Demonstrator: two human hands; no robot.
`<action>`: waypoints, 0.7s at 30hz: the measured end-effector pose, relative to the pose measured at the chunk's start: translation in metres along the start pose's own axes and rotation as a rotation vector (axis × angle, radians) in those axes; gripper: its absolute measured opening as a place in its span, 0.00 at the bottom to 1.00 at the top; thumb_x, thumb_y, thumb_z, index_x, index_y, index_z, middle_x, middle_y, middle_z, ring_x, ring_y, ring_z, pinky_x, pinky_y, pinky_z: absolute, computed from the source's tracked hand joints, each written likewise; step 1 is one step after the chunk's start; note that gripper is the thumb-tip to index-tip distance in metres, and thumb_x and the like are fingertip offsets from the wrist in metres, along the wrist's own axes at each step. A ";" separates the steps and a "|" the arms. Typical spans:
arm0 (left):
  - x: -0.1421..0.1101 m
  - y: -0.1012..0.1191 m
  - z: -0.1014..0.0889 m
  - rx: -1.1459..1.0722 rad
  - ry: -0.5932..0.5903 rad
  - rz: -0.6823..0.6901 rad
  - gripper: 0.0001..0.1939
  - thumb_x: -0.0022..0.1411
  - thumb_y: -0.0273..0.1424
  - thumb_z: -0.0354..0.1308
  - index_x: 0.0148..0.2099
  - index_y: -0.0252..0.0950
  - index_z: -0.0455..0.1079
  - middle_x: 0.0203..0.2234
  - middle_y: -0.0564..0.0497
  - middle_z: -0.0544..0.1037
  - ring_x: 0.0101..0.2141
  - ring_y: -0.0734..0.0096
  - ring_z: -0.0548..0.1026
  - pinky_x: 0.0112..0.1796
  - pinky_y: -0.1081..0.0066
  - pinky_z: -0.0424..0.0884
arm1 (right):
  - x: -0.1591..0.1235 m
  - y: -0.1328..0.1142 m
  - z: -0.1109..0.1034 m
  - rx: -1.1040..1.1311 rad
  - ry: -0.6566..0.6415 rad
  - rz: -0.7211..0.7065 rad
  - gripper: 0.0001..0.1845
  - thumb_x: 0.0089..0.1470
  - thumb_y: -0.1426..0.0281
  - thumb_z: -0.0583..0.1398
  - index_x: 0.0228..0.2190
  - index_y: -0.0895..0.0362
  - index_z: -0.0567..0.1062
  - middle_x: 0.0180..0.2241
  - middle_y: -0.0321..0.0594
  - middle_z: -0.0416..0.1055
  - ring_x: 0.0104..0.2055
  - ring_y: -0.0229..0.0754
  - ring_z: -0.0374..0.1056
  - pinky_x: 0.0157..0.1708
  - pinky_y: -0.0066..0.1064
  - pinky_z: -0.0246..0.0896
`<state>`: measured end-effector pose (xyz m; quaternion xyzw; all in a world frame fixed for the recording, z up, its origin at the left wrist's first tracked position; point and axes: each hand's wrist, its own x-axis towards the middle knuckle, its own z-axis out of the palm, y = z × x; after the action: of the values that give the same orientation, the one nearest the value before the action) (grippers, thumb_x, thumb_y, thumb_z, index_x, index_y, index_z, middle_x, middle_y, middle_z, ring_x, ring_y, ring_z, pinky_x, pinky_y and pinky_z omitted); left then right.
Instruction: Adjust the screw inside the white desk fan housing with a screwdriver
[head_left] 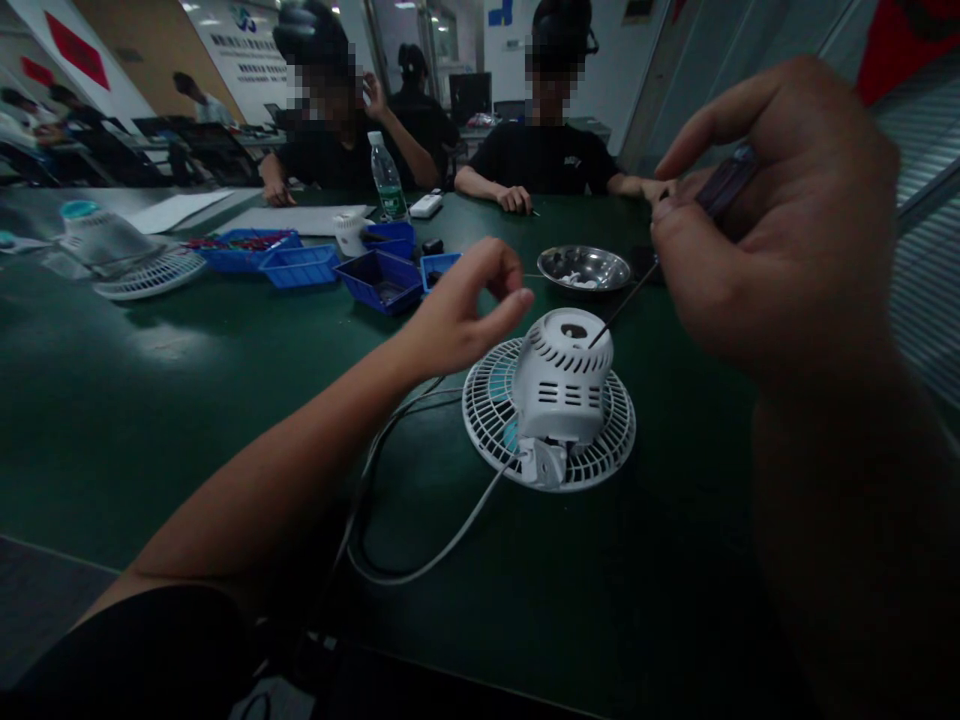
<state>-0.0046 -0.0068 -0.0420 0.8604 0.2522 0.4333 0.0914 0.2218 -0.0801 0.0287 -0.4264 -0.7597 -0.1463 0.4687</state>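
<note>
My right hand (795, 230) is closed around the dark, see-through handle of a screwdriver (727, 185). Its thin shaft slants down to the left, and the tip appears to meet the top of the white motor housing of a small fan (566, 385). The fan lies face down on its round grille, with light blue blades showing through the bars. My left hand (472, 310) hovers just left of and above the housing, thumb and fingertips curled together in a pinch. Whatever they hold, if anything, is too small to make out. A white cord (457, 535) loops out from the fan's bracket.
Beyond the fan stand a metal bowl (585, 262) with small white parts, several blue bins (379, 280) and a water bottle (388, 180). Another fan (127, 250) lies on the green table (225, 365) at left. Two people sit across the table.
</note>
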 end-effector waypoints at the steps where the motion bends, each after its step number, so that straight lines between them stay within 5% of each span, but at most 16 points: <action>1: 0.002 -0.004 -0.005 0.076 0.048 -0.098 0.07 0.71 0.33 0.55 0.37 0.39 0.64 0.31 0.51 0.72 0.35 0.66 0.74 0.40 0.62 0.75 | 0.000 -0.001 -0.001 -0.006 -0.007 0.005 0.13 0.55 0.75 0.57 0.42 0.59 0.75 0.44 0.43 0.74 0.47 0.44 0.73 0.49 0.40 0.68; 4: 0.008 -0.015 -0.015 0.274 0.041 -0.328 0.11 0.68 0.30 0.55 0.30 0.38 0.63 0.23 0.53 0.68 0.27 0.71 0.69 0.34 0.65 0.71 | 0.000 -0.003 -0.003 -0.012 -0.024 0.044 0.12 0.55 0.74 0.57 0.42 0.56 0.74 0.45 0.43 0.74 0.48 0.45 0.74 0.49 0.40 0.69; 7: 0.006 -0.030 -0.016 0.408 -0.206 -0.442 0.09 0.67 0.33 0.55 0.33 0.37 0.70 0.27 0.49 0.75 0.29 0.67 0.72 0.36 0.62 0.72 | -0.001 -0.004 -0.004 -0.011 -0.021 0.066 0.12 0.55 0.73 0.58 0.42 0.54 0.74 0.46 0.43 0.75 0.48 0.45 0.73 0.49 0.40 0.68; 10: -0.005 -0.048 -0.010 0.555 -0.500 -0.515 0.17 0.69 0.36 0.53 0.52 0.34 0.75 0.47 0.39 0.79 0.43 0.58 0.79 0.49 0.59 0.76 | -0.001 -0.005 -0.004 -0.020 -0.012 0.067 0.11 0.56 0.73 0.58 0.41 0.54 0.75 0.45 0.42 0.76 0.47 0.46 0.74 0.49 0.41 0.68; 13: -0.019 -0.067 -0.003 0.597 -0.671 -0.581 0.31 0.68 0.41 0.57 0.69 0.35 0.66 0.65 0.35 0.68 0.55 0.50 0.78 0.58 0.57 0.72 | -0.002 -0.004 -0.003 -0.020 -0.007 0.065 0.12 0.56 0.73 0.58 0.42 0.55 0.76 0.45 0.43 0.76 0.46 0.47 0.74 0.47 0.42 0.69; 17: -0.029 -0.083 0.000 0.598 -0.804 -0.625 0.39 0.68 0.46 0.57 0.76 0.39 0.57 0.68 0.33 0.66 0.62 0.40 0.73 0.60 0.52 0.71 | -0.002 -0.002 -0.003 -0.038 0.031 0.063 0.13 0.56 0.74 0.58 0.43 0.55 0.77 0.46 0.43 0.76 0.48 0.48 0.74 0.52 0.43 0.69; 21: -0.028 -0.087 -0.001 0.591 -0.825 -0.597 0.34 0.68 0.43 0.57 0.72 0.39 0.64 0.63 0.35 0.73 0.59 0.45 0.77 0.59 0.56 0.72 | -0.002 0.003 -0.003 -0.017 0.090 0.043 0.14 0.55 0.75 0.58 0.42 0.53 0.77 0.47 0.41 0.76 0.51 0.49 0.73 0.56 0.45 0.68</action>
<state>-0.0505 0.0531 -0.0939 0.8386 0.5372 -0.0705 0.0563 0.2264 -0.0807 0.0277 -0.4396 -0.7273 -0.1616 0.5017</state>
